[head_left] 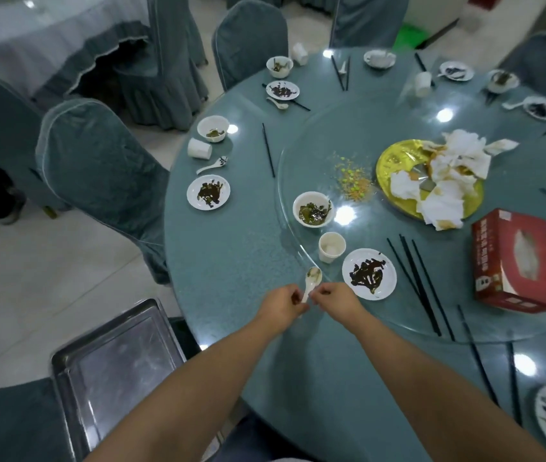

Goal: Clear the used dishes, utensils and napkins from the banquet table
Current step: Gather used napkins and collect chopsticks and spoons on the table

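A white ceramic spoon (311, 281) is held over the near edge of the round blue-green table (231, 255). My left hand (281, 303) and my right hand (336, 296) both pinch its handle from either side. Just beyond stand a paper cup (331, 247), a dirty small plate (369, 274) and a soiled bowl (313, 209). Black chopsticks (415, 281) lie to the right. A yellow platter (395, 161) holds crumpled napkins (451, 181).
A metal tray (104, 368) sits low at my left, beside the table. A red tissue box (511, 258) stands at right on the glass turntable (298, 161). More dirty plates, bowls, cups and spoons ring the far edge. Covered chairs (98, 168) surround the table.
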### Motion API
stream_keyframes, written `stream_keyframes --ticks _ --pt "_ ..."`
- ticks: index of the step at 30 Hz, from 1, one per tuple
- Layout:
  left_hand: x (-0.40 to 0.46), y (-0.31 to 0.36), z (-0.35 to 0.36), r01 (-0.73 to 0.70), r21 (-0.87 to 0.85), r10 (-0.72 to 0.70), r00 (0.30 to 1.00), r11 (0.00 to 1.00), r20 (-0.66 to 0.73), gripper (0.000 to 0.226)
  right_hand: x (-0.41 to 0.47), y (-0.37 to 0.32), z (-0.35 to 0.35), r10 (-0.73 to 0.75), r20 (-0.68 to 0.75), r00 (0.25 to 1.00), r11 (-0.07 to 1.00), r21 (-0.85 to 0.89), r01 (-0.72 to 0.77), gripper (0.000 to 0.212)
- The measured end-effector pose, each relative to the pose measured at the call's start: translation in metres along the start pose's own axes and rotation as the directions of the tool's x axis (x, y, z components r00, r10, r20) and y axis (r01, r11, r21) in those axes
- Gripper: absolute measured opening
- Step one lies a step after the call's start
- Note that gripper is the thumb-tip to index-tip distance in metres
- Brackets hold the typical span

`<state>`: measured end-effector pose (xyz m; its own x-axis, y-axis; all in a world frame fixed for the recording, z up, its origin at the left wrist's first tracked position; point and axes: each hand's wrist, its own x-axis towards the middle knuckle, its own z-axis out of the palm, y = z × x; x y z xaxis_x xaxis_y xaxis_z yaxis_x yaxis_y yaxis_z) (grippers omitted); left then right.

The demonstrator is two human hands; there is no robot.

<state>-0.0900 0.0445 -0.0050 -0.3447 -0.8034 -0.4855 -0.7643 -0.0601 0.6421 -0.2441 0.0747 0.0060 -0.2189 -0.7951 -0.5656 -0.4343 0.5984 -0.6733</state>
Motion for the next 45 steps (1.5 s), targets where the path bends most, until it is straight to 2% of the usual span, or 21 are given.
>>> stream_keyframes --ticks 6,9,18,23,30,33,39,45 --pt "0.011 0.041 0.011 -0.149 0.065 0.142 0.985 0.987 0.094 0.015 -0.014 0.018 -0.037 0.086 -0.088 0.992 0.988 0.138 -0.073 0.011" --pt "0.015 0.060 0.021 -0.240 0.112 0.221 0.962 0.964 0.159 0.015 -0.020 0.029 -0.051 0.158 -0.167 0.973 0.975 0.179 -0.128 0.016" --pt "0.026 0.081 0.060 -0.472 0.340 0.349 0.863 0.813 0.365 0.017 -0.055 0.095 -0.094 0.316 -0.374 0.872 0.946 0.057 -0.318 0.041" --pt "0.029 0.084 0.081 -0.559 0.446 0.351 0.811 0.699 0.467 0.028 -0.073 0.138 -0.105 0.413 -0.357 0.838 0.903 0.040 -0.428 0.035" --pt "0.032 0.079 0.094 -0.601 0.541 0.339 0.791 0.589 0.509 0.040 -0.057 0.149 -0.119 0.382 -0.315 0.869 0.910 -0.037 -0.413 0.028" --pt "0.037 0.075 0.103 -0.627 0.559 0.331 0.772 0.543 0.543 0.051 -0.037 0.144 -0.127 0.327 -0.307 0.894 0.936 -0.025 -0.352 0.028" --pt "0.036 0.057 0.111 -0.598 0.658 0.264 0.798 0.458 0.541 0.061 0.010 0.127 -0.141 0.203 -0.267 0.942 0.978 0.012 -0.207 0.027" --pt "0.041 0.050 0.108 -0.588 0.678 0.265 0.807 0.442 0.527 0.068 0.041 0.122 -0.155 0.189 -0.261 0.947 0.982 0.029 -0.188 0.024"
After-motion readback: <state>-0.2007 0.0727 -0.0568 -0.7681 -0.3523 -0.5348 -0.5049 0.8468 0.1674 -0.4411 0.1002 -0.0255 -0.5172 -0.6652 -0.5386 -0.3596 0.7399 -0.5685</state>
